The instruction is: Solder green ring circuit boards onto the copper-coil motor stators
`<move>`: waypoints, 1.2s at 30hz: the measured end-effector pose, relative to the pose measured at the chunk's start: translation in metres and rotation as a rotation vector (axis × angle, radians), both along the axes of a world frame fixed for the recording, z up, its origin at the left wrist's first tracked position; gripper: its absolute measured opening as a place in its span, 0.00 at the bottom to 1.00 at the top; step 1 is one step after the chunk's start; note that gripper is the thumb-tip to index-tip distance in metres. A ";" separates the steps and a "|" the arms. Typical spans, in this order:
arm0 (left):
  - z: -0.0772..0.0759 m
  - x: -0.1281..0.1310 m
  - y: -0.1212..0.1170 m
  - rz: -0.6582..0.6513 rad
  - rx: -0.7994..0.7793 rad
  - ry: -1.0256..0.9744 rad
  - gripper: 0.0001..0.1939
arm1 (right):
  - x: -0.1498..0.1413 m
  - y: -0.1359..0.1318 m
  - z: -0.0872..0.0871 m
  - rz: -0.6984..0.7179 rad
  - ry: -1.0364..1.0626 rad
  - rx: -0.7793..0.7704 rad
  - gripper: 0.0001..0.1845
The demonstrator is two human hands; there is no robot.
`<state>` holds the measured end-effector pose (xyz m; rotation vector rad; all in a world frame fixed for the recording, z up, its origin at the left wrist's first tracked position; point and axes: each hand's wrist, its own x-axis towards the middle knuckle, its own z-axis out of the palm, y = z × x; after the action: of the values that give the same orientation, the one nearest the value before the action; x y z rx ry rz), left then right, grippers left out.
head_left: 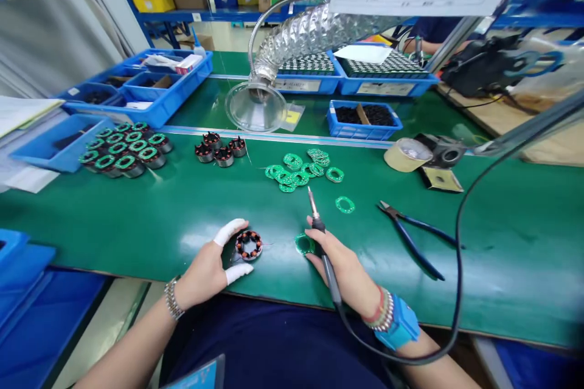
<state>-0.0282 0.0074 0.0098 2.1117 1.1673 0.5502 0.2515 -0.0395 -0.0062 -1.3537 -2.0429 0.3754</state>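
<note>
As our left hand [205, 270] (2 fingers taped) pinched a wound stator [249, 245] steady, our right hand [340, 267] gripped a soldering iron [325, 243] like a pen.

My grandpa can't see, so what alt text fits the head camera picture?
A person's right hand holds a soldering iron over a green mat, while the left hand, with white-wrapped fingers, cups a wound motor stator. Green ring-shaped circuit boards lie nearby.

A wound motor stator [249, 245] with orange-brown coils lies flat, held between the white-capped fingers [228, 232] of the left hand [205, 270]. At its 3 o'clock, a green ring circuit board [304, 244] sits beside the right hand [335, 261], gripping a soldering iron [322, 237], tip toward 12 o'clock.
</note>
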 end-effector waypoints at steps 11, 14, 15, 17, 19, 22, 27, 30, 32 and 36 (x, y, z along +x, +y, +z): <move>0.002 0.013 -0.005 0.034 0.082 0.058 0.26 | -0.050 -0.001 0.016 0.019 0.284 -0.055 0.13; 0.003 0.016 -0.012 0.017 0.069 0.023 0.27 | -0.054 -0.001 0.017 0.028 0.387 -0.105 0.12; 0.003 0.018 -0.013 0.016 0.067 0.023 0.27 | -0.053 -0.002 0.018 0.015 0.424 -0.108 0.12; 0.004 0.021 -0.016 0.006 0.071 0.033 0.27 | -0.051 -0.003 0.020 -0.025 0.473 -0.109 0.13; 0.004 0.024 -0.017 -0.010 0.084 0.046 0.27 | -0.049 -0.004 0.020 -0.056 0.465 -0.104 0.14; 0.003 0.029 -0.016 -0.047 0.103 0.058 0.28 | -0.049 -0.006 0.016 -0.068 0.345 -0.030 0.15; 0.004 0.025 -0.010 -0.100 0.078 0.124 0.26 | -0.048 -0.006 0.009 -0.064 0.249 0.030 0.15; 0.006 0.012 -0.008 -0.070 0.065 0.150 0.34 | -0.039 -0.007 0.013 -0.064 0.296 -0.050 0.15; 0.007 0.004 -0.008 -0.039 0.068 0.127 0.30 | -0.033 -0.007 0.018 -0.020 0.270 -0.068 0.19; 0.009 -0.003 -0.008 -0.060 0.017 -0.034 0.09 | -0.040 -0.002 0.031 0.183 0.126 -0.050 0.27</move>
<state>-0.0316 -0.0010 0.0186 2.1358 1.0808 0.5676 0.2118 -0.0411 0.0247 -1.1438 -2.0690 0.5809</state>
